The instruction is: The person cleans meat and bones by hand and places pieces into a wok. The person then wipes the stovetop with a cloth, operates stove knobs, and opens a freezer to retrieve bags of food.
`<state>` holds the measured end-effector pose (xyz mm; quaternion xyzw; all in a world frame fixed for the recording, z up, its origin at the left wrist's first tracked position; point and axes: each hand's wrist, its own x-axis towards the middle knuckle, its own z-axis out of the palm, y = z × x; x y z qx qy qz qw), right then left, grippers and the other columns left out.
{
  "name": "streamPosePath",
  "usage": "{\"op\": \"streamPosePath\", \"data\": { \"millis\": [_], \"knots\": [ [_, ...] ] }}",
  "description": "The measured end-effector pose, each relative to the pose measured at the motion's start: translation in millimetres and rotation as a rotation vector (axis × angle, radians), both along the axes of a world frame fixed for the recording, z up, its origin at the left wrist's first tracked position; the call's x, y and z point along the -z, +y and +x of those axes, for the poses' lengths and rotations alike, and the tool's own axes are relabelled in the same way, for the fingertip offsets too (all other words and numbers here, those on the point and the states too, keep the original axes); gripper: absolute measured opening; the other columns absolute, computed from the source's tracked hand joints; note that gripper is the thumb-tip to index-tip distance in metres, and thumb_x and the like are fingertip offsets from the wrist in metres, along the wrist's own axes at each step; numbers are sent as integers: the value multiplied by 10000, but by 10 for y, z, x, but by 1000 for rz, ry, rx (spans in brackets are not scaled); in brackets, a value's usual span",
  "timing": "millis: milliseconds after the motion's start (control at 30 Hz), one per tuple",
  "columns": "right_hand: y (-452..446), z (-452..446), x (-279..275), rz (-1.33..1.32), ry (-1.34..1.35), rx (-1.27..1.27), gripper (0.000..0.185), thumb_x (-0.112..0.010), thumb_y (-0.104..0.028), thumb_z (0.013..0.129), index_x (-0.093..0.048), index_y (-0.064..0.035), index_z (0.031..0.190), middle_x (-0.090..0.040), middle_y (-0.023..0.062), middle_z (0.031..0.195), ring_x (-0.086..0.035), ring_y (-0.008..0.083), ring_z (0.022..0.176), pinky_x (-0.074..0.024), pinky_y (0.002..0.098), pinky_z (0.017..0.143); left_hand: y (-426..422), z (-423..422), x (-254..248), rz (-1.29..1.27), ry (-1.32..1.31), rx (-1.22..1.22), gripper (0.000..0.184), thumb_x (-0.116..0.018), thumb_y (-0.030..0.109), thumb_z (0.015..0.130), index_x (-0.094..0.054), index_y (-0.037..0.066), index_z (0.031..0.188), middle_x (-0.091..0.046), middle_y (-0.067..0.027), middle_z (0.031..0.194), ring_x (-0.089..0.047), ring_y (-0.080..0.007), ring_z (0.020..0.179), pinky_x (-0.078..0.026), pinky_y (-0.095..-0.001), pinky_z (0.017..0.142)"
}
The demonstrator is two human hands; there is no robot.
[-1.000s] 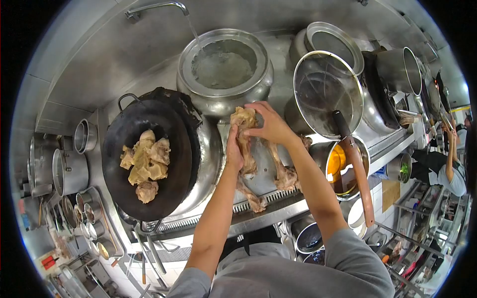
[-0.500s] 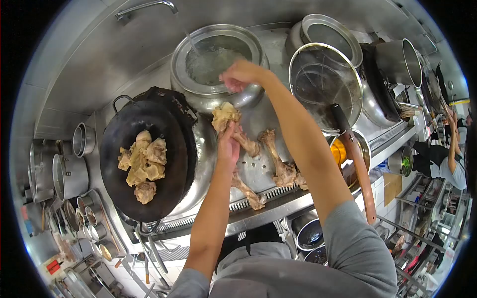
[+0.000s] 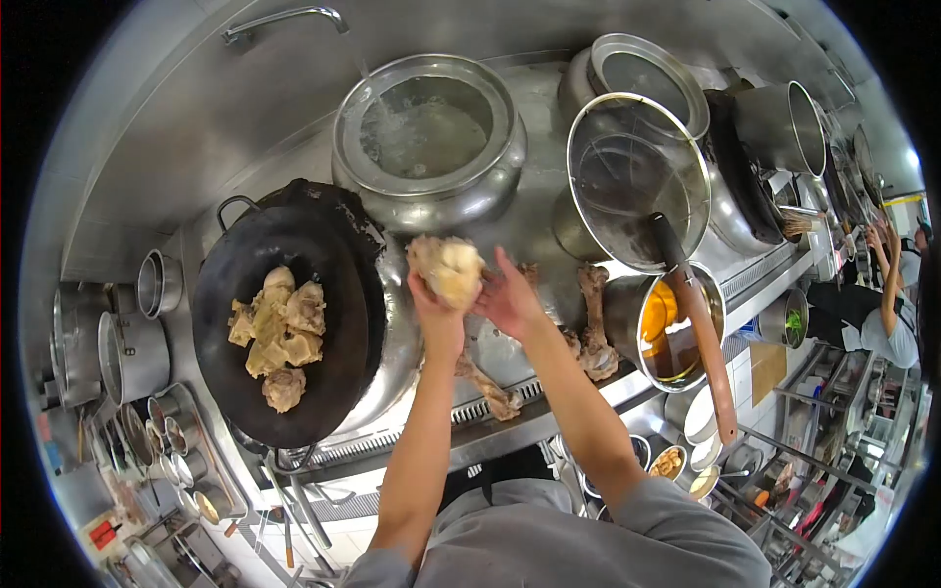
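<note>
My left hand (image 3: 438, 312) is closed around a meaty bone (image 3: 447, 269), its pale knobbly end raised and slightly blurred. Beside it, my right hand (image 3: 512, 297) has its fingers apart; whether its fingertips touch the bone I cannot tell. More bones (image 3: 594, 323) lie on the steel counter beyond my right hand, and another bone (image 3: 490, 388) rests near the front grate between my forearms. To the left, a black wok (image 3: 221, 333) holds several pale, meaty bone pieces (image 3: 279, 323). Behind my hands stands a wide steel pot (image 3: 431, 191) of water.
A tap (image 3: 294, 18) runs water into the steel pot. At right, a large mesh strainer (image 3: 642, 167) with a wooden handle (image 3: 708, 353) leans over a pot of orange and dark liquid (image 3: 659, 309). Another person (image 3: 894, 318) stands at far right.
My right hand has come down from above the water pot to beside the bone in my left hand. That bone has turned, its thick end now facing up toward me.
</note>
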<state>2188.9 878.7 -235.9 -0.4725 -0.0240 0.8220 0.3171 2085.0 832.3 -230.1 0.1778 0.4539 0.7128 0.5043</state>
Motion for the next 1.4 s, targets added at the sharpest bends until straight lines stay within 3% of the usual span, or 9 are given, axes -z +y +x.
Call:
{"op": "streamPosePath", "data": {
  "millis": [167, 300, 467, 667, 767, 867, 1100, 1267, 1400],
  "knots": [
    [-64, 31, 947, 95, 458, 68, 453, -577, -221, 906, -475, -3, 1290, -641, 121, 1106, -658, 231, 908, -558, 371, 810, -455, -16, 213, -44, 822, 146, 721, -647, -115, 731, -346, 68, 1360, -516, -166, 1286, -519, -273, 1198, -399, -349, 1026],
    [-66, 161, 514, 254, 72, -234, 469, -612, -62, 838, -508, 3, 1290, -648, 100, 1057, -649, 187, 878, -546, 331, 763, -617, -139, -129, -171, 865, 503, 632, -476, -158, 779, -449, 100, 1355, -486, -141, 1384, -478, -270, 1282, -402, -345, 1025],
    [-236, 342, 389, 528, -388, -466, 534, -609, 61, 823, -474, 30, 1339, -644, 80, 1104, -604, 115, 909, -485, 251, 806, -228, -203, -424, 91, 1092, 227, 405, -483, -85, 827, -583, 29, 1202, -609, -157, 1207, -567, -305, 1161, -448, -365, 966],
    [-454, 286, 696, 953, -728, -468, 565, -651, -61, 796, -488, -45, 1337, -652, 204, 1096, -630, 325, 1019, -466, 355, 872, 1828, -732, -273, 157, 1607, -76, 231, -593, 166, 870, -649, -10, 1009, -672, -175, 981, -653, -293, 903, -499, -337, 817],
    [-383, 240, 473, 838, -811, -461, 565, -650, -75, 802, -484, -59, 1342, -647, 207, 1117, -614, 348, 1054, -469, 361, 879, 2203, -956, -365, -404, 920, 599, 257, -607, 234, 890, -690, -3, 944, -688, -109, 855, -653, -194, 758, -506, -295, 713],
    [-214, 204, 456, 933, -840, -369, 550, -645, -71, 818, -480, -51, 1342, -656, 197, 1091, -632, 304, 1007, -460, 336, 887, 1991, -854, -864, -486, 777, 1038, 272, -617, 260, 895, -692, 0, 867, -670, -66, 770, -608, -135, 657, -498, -278, 640],
    [38, 207, 30, 939, -570, -396, 560, -637, -63, 860, -436, -26, 1381, -657, 100, 1097, -562, 136, 961, -421, 263, 908, 1204, -702, -622, -12, 1500, 778, 332, -668, 90, 771, -647, 45, 1099, -642, -119, 1050, -608, -166, 929, -486, -278, 803],
    [-94, 278, -135, 954, -574, -452, 590, -635, -26, 854, -417, -37, 1402, -663, 95, 1084, -565, 133, 940, -426, 264, 899, 1122, -712, -623, -97, 699, 1252, 479, -635, 38, 751, -600, 82, 1227, -595, -33, 1079, -544, -127, 983, -441, -276, 893],
    [-166, 270, -79, 951, -612, -507, 582, -629, -1, 853, -434, -62, 1398, -657, 78, 1044, -555, 123, 915, -432, 260, 874, 1140, -747, -551, -126, 701, 1364, 462, -626, 27, 762, -609, 89, 1219, -583, -10, 1058, -532, -114, 959, -438, -266, 882]
  ]
}}
